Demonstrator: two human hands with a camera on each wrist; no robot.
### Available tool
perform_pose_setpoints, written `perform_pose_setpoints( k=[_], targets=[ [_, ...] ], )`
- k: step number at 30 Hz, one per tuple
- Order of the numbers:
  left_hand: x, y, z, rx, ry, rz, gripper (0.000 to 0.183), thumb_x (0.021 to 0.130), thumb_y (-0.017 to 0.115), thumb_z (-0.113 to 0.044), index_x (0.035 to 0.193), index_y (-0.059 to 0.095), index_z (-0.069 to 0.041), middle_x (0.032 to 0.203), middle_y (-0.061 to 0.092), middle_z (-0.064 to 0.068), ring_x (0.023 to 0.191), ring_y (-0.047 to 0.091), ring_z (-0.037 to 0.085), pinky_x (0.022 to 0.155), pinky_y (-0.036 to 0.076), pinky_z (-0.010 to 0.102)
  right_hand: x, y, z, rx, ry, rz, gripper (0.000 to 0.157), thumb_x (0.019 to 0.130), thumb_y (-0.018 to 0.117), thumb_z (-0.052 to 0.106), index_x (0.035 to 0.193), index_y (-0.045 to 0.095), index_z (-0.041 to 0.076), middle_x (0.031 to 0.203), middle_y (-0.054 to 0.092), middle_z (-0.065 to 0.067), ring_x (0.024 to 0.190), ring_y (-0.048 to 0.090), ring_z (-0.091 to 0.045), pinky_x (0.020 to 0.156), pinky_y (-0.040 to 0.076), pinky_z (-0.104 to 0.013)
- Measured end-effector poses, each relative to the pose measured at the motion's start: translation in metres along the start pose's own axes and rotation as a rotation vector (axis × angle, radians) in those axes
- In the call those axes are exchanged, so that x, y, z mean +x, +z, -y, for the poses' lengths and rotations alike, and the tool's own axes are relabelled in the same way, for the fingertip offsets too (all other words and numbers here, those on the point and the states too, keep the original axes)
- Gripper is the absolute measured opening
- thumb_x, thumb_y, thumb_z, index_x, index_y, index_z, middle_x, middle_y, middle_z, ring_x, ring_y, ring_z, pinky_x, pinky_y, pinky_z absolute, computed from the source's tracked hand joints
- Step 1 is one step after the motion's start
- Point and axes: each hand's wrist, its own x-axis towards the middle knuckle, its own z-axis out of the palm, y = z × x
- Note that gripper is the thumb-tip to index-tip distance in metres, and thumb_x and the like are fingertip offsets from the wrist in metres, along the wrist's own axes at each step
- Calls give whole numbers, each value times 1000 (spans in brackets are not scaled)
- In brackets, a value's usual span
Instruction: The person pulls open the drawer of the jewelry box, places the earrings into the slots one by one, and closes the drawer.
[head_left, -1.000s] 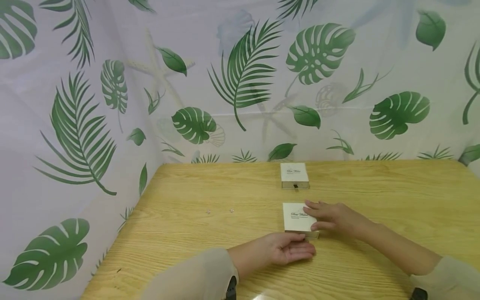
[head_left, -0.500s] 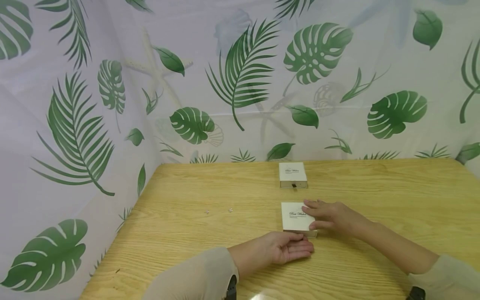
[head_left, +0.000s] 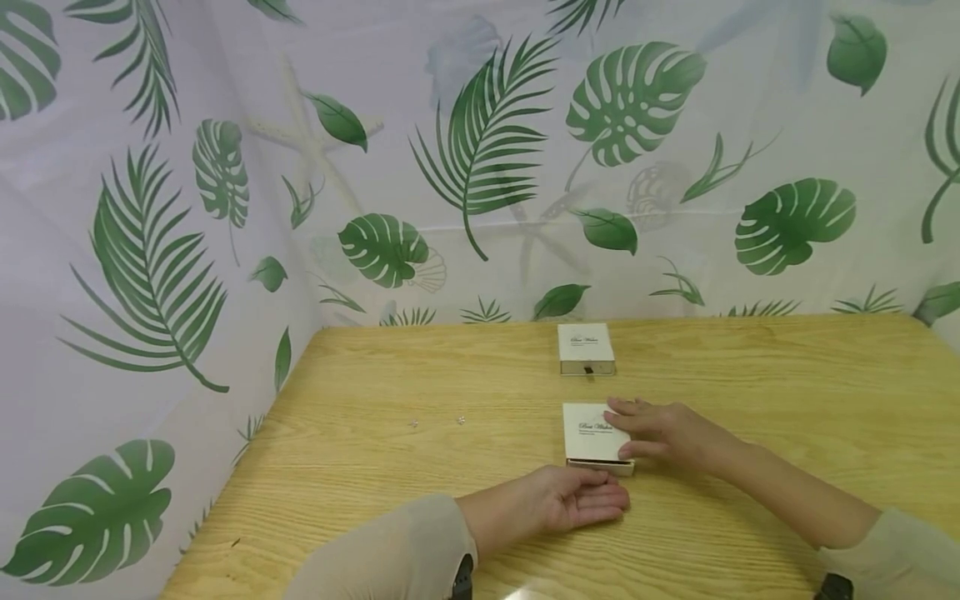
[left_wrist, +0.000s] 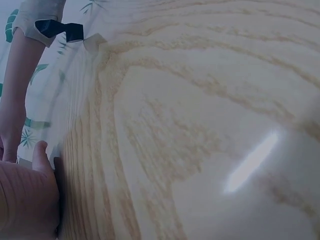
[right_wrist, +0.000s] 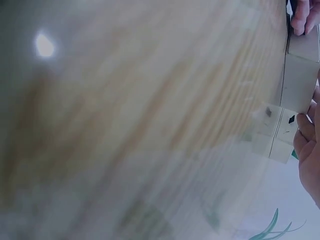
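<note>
A white drawer-style gift box [head_left: 588,437] with "Best Wishes" lettering lies flat on the table. Its drawer front [head_left: 600,467] stands slightly out of the sleeve, with a thin dark gap above it. My left hand [head_left: 577,497] is palm up at that front, thumb and fingertips pinching it near the middle; the exact grip is partly hidden. From the right, my right hand [head_left: 671,437] holds the sleeve, its fingers over the top and right side. In the right wrist view, the box [right_wrist: 300,82] lies between the left fingers [right_wrist: 301,17] and the right hand [right_wrist: 310,145].
A second matching box [head_left: 585,346] with a dark pull tab sits farther back, its drawer shut. Two tiny shiny pieces [head_left: 461,420] lie left of the near box. Leaf-printed cloth [head_left: 480,167] rises behind the wooden table [head_left: 375,367].
The near box's drawer has slid a little toward me, opening a dark gap at the sleeve's front edge. My left hand shifted slightly toward me; the right hand stayed put.
</note>
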Motion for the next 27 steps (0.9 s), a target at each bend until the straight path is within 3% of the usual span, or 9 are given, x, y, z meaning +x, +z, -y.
perform_pose_setpoints(
  k=[27],
  targets=[
    [-12, -2, 16, 13, -23, 21, 22, 96, 51, -4, 107, 60, 12, 120, 57, 30, 118, 54, 34, 98, 46, 40, 0, 1, 1, -20, -16, -4, 51, 80, 73, 26, 121, 62, -2, 125, 56, -25, 105, 58, -47, 83, 50, -53]
  ],
)
